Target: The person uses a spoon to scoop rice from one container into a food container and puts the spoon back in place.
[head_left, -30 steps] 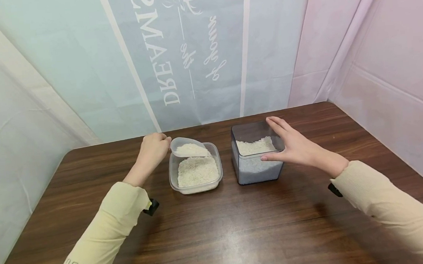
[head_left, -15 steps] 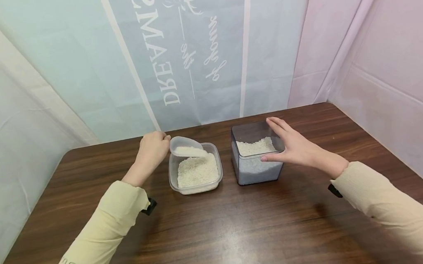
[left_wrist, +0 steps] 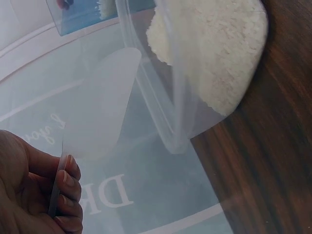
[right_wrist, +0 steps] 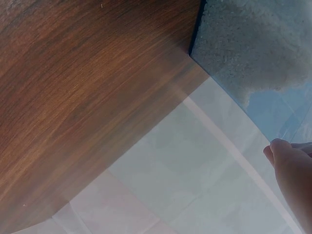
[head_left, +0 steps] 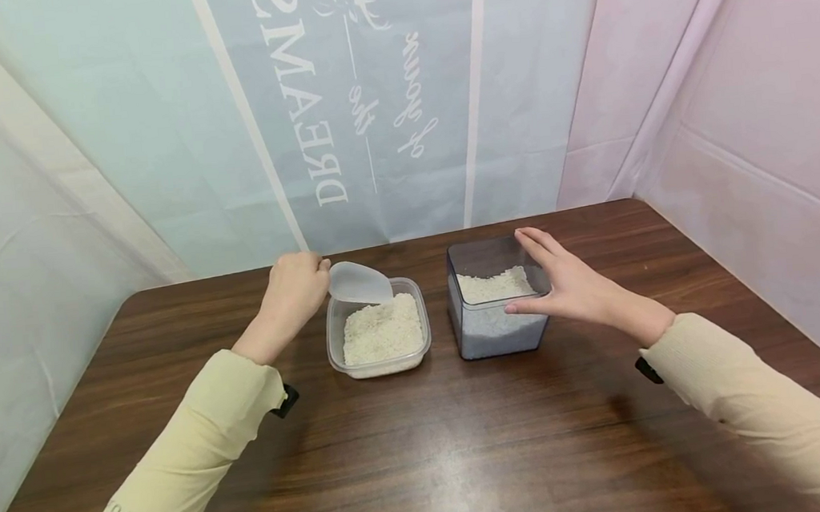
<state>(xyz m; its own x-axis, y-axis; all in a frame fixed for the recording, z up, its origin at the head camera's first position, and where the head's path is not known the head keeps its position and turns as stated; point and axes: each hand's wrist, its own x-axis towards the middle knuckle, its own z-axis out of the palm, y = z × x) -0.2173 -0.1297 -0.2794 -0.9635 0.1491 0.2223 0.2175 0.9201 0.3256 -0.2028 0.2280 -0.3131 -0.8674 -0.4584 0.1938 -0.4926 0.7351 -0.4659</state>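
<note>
My left hand (head_left: 295, 287) grips the handle of a clear plastic scoop (head_left: 360, 282), tipped bowl-down over a clear shallow container (head_left: 377, 331) of white rice. In the left wrist view the scoop (left_wrist: 100, 105) looks empty, its handle pinched in my fingers (left_wrist: 66, 187), beside the rice container (left_wrist: 204, 68). My right hand (head_left: 567, 280) rests against the right side of a taller dark-tinted square container (head_left: 494, 297) holding rice, fingers straight over its rim and thumb on its near wall. The right wrist view shows that container (right_wrist: 253, 53) and a fingertip (right_wrist: 285, 158).
Both containers stand near the back of a dark wooden table (head_left: 432, 439). Pale blue and pink sheeting (head_left: 369, 98) with printed lettering walls in the table on the back and both sides.
The scoop, full of rice a second ago, has tilted over the shallow container and shed its rice into it. My right hand has stayed in place.
</note>
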